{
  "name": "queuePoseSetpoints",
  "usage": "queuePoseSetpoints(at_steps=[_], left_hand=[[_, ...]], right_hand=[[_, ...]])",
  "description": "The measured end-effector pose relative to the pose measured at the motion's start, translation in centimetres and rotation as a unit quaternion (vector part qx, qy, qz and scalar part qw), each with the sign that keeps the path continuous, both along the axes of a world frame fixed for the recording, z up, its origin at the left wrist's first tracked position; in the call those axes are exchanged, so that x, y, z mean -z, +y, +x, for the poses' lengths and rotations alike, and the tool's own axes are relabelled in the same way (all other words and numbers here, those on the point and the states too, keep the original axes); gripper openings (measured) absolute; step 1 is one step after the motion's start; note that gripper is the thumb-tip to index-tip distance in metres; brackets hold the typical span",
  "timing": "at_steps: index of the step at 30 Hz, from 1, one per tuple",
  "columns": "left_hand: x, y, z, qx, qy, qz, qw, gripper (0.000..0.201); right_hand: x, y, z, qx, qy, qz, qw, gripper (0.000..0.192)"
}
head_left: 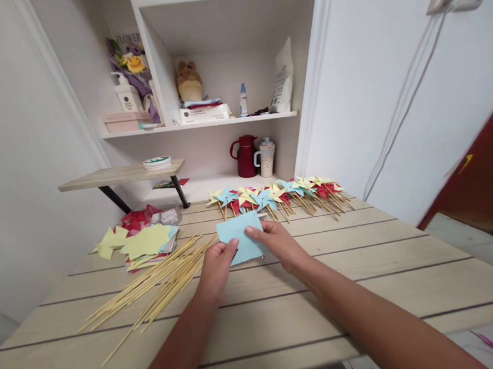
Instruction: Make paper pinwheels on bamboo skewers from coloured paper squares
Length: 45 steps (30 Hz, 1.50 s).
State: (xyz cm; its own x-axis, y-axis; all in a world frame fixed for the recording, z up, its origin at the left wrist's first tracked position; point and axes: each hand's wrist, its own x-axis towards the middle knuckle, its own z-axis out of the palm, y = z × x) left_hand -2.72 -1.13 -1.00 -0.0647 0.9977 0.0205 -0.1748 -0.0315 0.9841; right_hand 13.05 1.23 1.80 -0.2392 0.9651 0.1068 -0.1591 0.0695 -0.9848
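Two hands are meeting at the centre of the frame, and I am watching both pinching one blue paper square [242, 236] just above the wooden table [360, 266]. My left hand [216, 267] is gripping the sheet's lower left edge, thumb on top, fingers folded beneath. My right hand [277, 244] is pressing its thumb onto the sheet's right half, the other fingers curling behind, though I cannot tell exactly how they are lying under the paper. The square is sitting tilted, its top edge running up toward the row of finished pinwheels [278, 196] in the upper middle. The bamboo sticks [161, 284] are fanning out at lower left, nearer the left hand, their long axes pointing up-right toward the sheet. Stacked coloured paper [147, 243] is lying just beyond them.
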Motion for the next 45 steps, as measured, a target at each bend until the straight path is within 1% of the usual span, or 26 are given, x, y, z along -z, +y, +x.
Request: queuePoseSetpoints(at_steps=[3,7,10,13,16,18,22,24,26,28,30,32,34,37,40,43,45], left_hand=[[-0.1,-0.1,0.0,-0.002,0.002,0.006,1.000,0.039],[-0.4,-0.3,0.1,-0.010,0.000,0.014,1.000,0.036],[-0.8,-0.4,0.2,0.012,-0.039,0.024,0.999,0.029],[-1.0,-0.5,0.3,0.030,-0.084,0.031,0.996,0.037],[-1.0,-0.6,0.2,0.030,-0.102,0.023,0.994,0.036],[-0.9,-0.6,0.2,0.023,-0.107,0.014,0.994,0.037],[-0.7,-0.6,0.1,-0.025,-0.096,0.001,0.995,0.034],[-0.6,-0.5,-0.1,-0.040,-0.103,-0.001,0.994,0.033],[-0.6,-0.3,-0.3,-0.043,-0.120,-0.009,0.992,0.033],[-0.6,-0.2,-0.6,-0.054,-0.129,-0.025,0.990,0.032],[-0.8,-0.1,-1.0,-0.070,-0.134,-0.041,0.988,0.031],[-0.9,-0.1,-1.4,-0.082,-0.143,-0.050,0.985,0.031],[-1.1,-0.1,-1.8,-0.085,-0.153,-0.056,0.983,0.031],[-1.2,0.0,-2.2,-0.089,-0.154,-0.067,0.982,0.033],[-1.1,0.0,-2.5,-0.094,-0.151,-0.073,0.981,0.033],[-1.1,0.0,-2.7,-0.097,-0.142,-0.076,0.982,0.033],[-1.3,-0.2,-2.6,-0.095,-0.133,-0.067,0.984,0.033]], right_hand=[[-0.2,-0.2,0.0,-0.003,-0.003,0.003,1.000,0.033],[-0.4,-0.4,-0.3,0.025,-0.001,-0.007,1.000,0.030],[-0.2,-0.4,-0.5,0.039,0.011,-0.014,0.999,0.029],[0.2,-0.3,-0.7,0.051,0.029,-0.023,0.998,0.029],[0.8,-0.3,-1.0,0.041,0.041,-0.022,0.998,0.031],[1.1,-0.3,-1.2,0.035,0.043,-0.021,0.998,0.032],[1.3,-0.6,-1.5,0.020,0.034,-0.014,0.999,0.032],[1.3,-0.6,-1.4,0.006,0.021,-0.005,1.000,0.031],[1.1,-0.4,-1.0,0.011,0.002,0.024,1.000,0.030],[0.9,0.1,-0.3,0.046,-0.017,0.078,0.996,0.027],[0.7,0.6,0.6,0.085,-0.026,0.134,0.987,0.029],[0.4,1.1,1.5,0.108,-0.062,0.191,0.974,0.033],[0.2,1.2,1.9,0.102,-0.114,0.261,0.953,0.029],[-0.1,0.8,2.0,0.064,-0.169,0.336,0.924,0.015],[-0.2,0.2,1.7,0.032,-0.184,0.359,0.914,0.015],[-0.4,-0.1,1.6,0.030,-0.175,0.347,0.921,0.021],[-0.3,0.0,1.7,0.029,-0.180,0.344,0.921,0.020]])
